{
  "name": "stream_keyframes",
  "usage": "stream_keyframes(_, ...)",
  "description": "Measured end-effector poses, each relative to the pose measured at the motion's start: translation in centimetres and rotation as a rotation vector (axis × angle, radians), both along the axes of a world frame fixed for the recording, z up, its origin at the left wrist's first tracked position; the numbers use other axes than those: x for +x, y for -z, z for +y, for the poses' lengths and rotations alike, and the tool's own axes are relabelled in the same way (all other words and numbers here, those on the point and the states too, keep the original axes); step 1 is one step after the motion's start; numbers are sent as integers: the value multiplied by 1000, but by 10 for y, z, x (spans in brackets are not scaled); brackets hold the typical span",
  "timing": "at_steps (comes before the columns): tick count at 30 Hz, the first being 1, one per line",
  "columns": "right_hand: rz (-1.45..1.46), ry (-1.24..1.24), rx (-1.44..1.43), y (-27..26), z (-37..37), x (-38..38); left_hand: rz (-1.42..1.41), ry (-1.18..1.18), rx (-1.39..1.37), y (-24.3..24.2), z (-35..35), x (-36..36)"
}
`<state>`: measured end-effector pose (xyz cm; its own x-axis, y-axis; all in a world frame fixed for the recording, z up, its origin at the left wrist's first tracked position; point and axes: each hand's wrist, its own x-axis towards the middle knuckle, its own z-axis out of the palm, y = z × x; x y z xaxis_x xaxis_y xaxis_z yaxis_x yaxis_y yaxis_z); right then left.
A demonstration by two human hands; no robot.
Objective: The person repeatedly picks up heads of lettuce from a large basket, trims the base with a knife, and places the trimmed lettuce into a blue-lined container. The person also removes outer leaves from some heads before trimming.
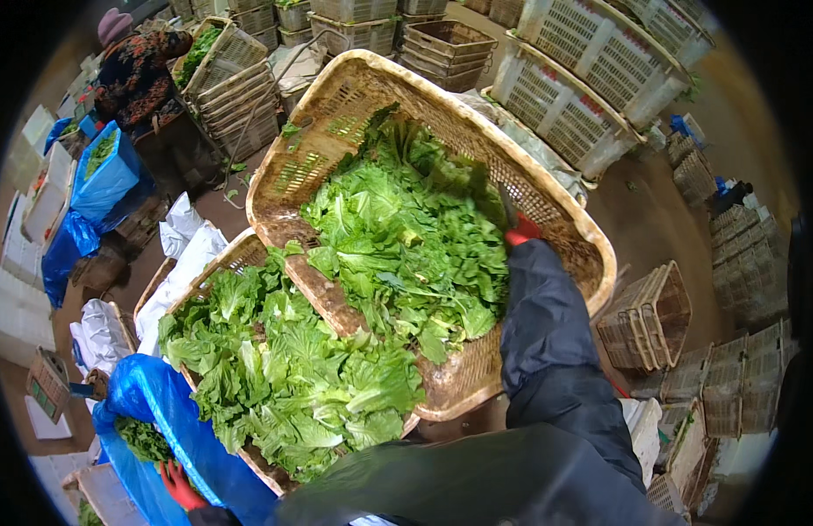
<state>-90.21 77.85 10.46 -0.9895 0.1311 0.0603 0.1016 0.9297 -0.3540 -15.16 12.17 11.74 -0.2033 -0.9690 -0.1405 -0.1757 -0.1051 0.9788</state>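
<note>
My right hand point(523, 230), in a red glove, is closed around a narrow knife point(506, 202) whose blade points up along the lettuce. It is inside a tilted, dirt-stained plastic crate point(594, 240), at the right side of a heap of green leaf lettuce point(387, 217). A second crate, below and left, is heaped with lettuce leaves point(301, 375). At the lower left, my left hand point(179, 485), also red-gloved, has its fingers spread at leafy greens point(143, 439) inside a container lined with blue plastic film point(183, 421). Its palm side is hidden.
Crate stacks point(571, 112) stand at the upper right, with more nested crates point(646, 319) on the floor at right. A person point(140, 85) in a patterned jacket stands at the upper left by a blue-lined box point(100, 171). A scale point(48, 384) is at the far left.
</note>
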Motion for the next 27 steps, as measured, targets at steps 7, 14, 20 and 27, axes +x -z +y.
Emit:
stream_keyframes(7,185,-385,58,-63,-162,265,155,566,-96,-42,83,-226)
stream_keyframes(14,44,-640,-482,-153,-152,281,211,735,-64,-36,134,-194)
stream_keyframes(20,240,-460,-352,-155,-128,129,119,469,113,-23,125,-112)
stream_keyframes(27,193,-392,-607,-2,-152,48,-67,282,80,-61,175,-57)
